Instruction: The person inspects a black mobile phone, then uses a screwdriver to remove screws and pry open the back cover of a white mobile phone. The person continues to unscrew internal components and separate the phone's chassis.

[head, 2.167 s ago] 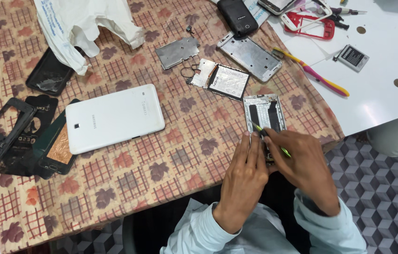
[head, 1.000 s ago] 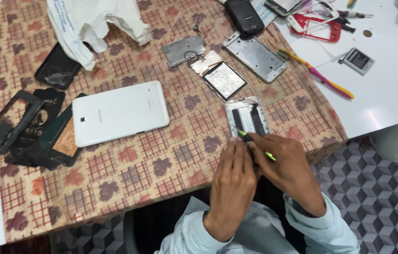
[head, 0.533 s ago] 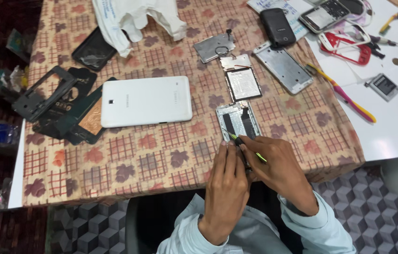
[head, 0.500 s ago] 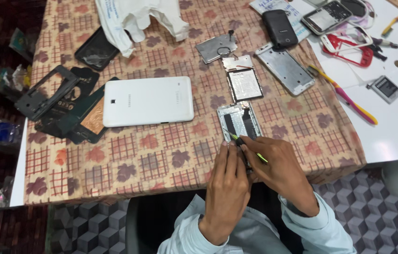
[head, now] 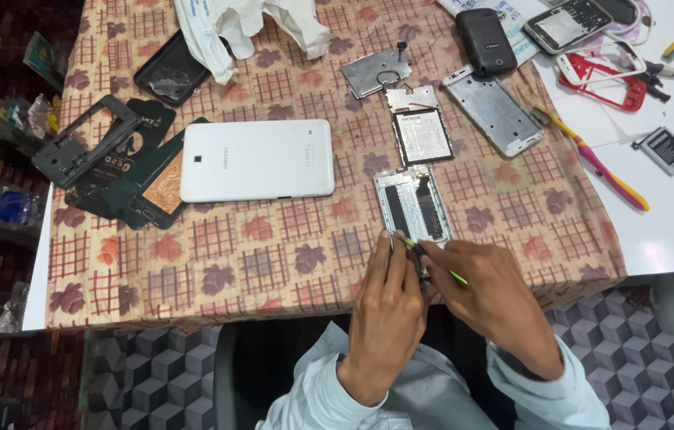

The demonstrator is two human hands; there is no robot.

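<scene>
Near the tablecloth's (head: 273, 263) front edge, the left hand (head: 388, 299) pinched the phone frame (head: 412, 203); the right hand (head: 492, 299) gripped a green-tipped tool (head: 432, 259); light, steady pressure suited best.

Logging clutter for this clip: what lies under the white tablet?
The white tablet lies back-up on the checked cloth. Its left edge overlaps a dark case with a copper patch. Anything else beneath it is hidden.
</scene>
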